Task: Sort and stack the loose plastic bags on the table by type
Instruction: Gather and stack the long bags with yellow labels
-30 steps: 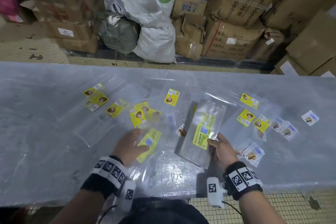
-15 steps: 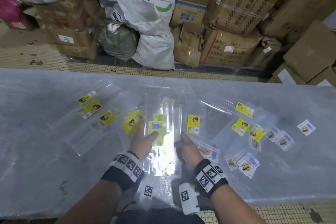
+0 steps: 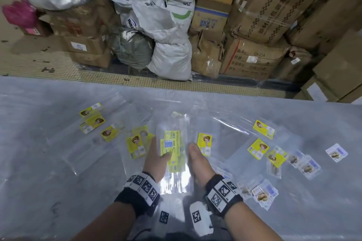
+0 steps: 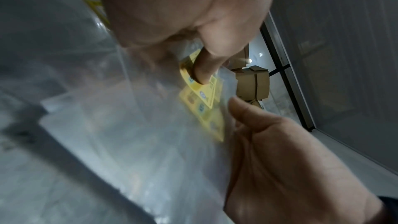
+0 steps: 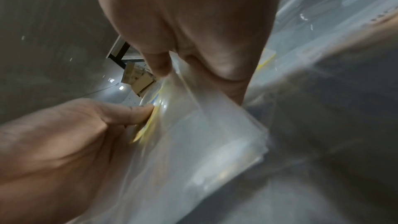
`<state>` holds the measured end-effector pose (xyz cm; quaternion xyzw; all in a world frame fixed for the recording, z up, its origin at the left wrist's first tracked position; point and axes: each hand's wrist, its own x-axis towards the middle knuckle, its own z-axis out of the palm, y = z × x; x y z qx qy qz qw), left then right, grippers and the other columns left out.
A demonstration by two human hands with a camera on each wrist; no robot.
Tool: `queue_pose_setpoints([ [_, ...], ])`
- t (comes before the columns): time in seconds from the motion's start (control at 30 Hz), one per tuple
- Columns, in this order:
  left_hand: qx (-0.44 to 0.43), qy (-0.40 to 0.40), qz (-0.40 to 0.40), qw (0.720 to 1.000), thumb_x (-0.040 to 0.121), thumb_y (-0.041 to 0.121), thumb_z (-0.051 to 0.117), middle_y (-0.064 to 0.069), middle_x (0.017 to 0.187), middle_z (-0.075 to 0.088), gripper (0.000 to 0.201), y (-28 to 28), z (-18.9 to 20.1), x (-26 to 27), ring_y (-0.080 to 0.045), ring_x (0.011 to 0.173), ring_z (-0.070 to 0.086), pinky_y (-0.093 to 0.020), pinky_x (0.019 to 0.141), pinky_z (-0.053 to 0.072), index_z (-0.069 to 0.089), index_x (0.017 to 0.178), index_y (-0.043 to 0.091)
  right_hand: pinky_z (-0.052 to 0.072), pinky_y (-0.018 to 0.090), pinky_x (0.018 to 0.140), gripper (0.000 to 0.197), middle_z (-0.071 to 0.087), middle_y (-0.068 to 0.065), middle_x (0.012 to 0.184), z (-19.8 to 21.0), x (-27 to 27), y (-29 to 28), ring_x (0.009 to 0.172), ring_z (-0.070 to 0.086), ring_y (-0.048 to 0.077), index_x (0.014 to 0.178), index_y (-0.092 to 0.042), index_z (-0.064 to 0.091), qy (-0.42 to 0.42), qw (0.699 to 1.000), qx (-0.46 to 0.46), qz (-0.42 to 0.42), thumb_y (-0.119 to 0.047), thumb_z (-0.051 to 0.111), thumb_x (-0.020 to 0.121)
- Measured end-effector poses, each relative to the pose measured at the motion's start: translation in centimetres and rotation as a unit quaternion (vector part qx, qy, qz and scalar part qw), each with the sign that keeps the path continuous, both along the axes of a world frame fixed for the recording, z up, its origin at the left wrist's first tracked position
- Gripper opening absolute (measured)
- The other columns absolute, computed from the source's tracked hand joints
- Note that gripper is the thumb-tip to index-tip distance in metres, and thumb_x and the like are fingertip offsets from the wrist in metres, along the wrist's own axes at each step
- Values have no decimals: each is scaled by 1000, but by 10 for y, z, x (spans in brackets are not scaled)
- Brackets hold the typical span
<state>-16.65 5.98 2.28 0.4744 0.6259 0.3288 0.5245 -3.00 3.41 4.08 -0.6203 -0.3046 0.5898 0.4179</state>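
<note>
Both hands have drawn together at the near middle of the table; left hand and right hand each pinch an edge of the gathered yellow-label bags, probably squaring the stack; other bags lie scattered either side.

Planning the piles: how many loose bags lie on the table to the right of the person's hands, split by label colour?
Yellow-label bags: 4
White-label bags: at least 5; some overlap, so the exact count is unclear
Total: at least 9
The held stack is not counted.
</note>
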Motion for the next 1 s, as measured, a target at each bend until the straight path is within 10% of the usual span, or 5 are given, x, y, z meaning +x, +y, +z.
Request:
queue_pose_setpoints([
  [0.3,-37,-65,20,997,91,16,54,7,120,52,43,11,22,16,-23,113,55,-40,95,44,39,132,14,41,0,61,29,57,-11,97,13,23,18,75,53,-11,116,-23,43,-25,993,42,107,1,37,101],
  [0.5,6,-60,9,998,90,-11,49,-12,92,65,31,25,31,15,-24,79,66,-33,62,56,49,109,12,51,30,87,36,66,14,109,8,22,39,96,62,21,113,-20,48,-70,990,61,103,8,39,94],
  [0.67,74,-48,28,996,88,0,54,-6,97,69,32,39,45,21,-30,90,67,-56,84,52,54,108,25,47,40,84,32,64,7,98,25,16,55,92,58,22,105,-32,48,-87,987,100,95,-5,38,91],
  [0.87,132,-48,39,989,92,4,53,24,100,57,42,60,69,23,14,92,50,-14,75,37,46,104,44,43,14,78,32,54,17,106,56,20,75,95,50,14,131,-11,32,-111,972,171,119,-1,35,101],
  [1.0,124,-29,32,991,92,3,53,27,102,54,42,63,63,22,5,95,52,-20,81,35,44,112,40,49,47,81,38,54,16,104,54,17,77,85,57,30,134,-28,29,-129,973,141,128,-9,36,103],
])
